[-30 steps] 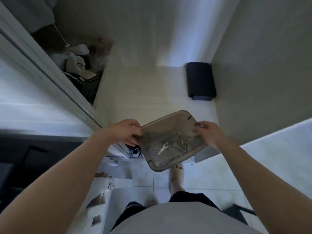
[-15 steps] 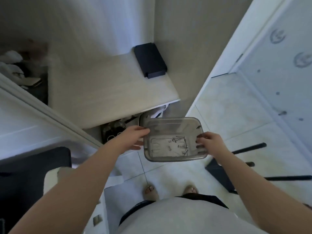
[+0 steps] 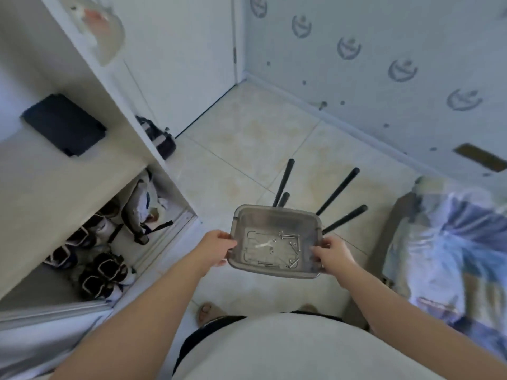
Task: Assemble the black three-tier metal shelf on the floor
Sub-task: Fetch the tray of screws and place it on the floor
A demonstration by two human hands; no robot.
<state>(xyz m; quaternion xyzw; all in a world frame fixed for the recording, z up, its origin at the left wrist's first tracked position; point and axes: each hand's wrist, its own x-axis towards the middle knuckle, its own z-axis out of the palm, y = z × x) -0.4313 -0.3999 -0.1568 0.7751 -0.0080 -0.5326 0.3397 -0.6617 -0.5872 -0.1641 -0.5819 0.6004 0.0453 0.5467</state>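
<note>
At the far left a white cabinet (image 3: 90,86) rises in open compartments: a flat black box (image 3: 64,124) lies on its pale middle shelf, and in the low compartment beneath it pairs of dark and white shoes (image 3: 101,272) sit beside a slumped pale bag (image 3: 140,207). Just past the cabinet's edge a small dark bag (image 3: 160,138) rests on the floor against a white door (image 3: 192,50). The floor (image 3: 247,138) is cream glazed tile with thin grout lines and faint yellowish mottling, running to a corner at the top. The left hand (image 3: 216,248) grips the left rim of a clear plastic tray (image 3: 274,218), fingers curled round its edge; loose screws (image 3: 290,242) and a small pale tool lie scattered on the tray bottom. Four black poles (image 3: 340,190) of the shelf fan out over the tiles beyond the tray, their near ends hidden behind it. The right hand (image 3: 333,255) clamps the tray's right rim, so the hands are apart at either side. The person's toes (image 3: 205,311) show on the tile below. The right wall (image 3: 384,64) carries pale wallpaper with repeated grey emblems, and a blurred bundle in blue and white plastic (image 3: 452,242) lies at the far right
</note>
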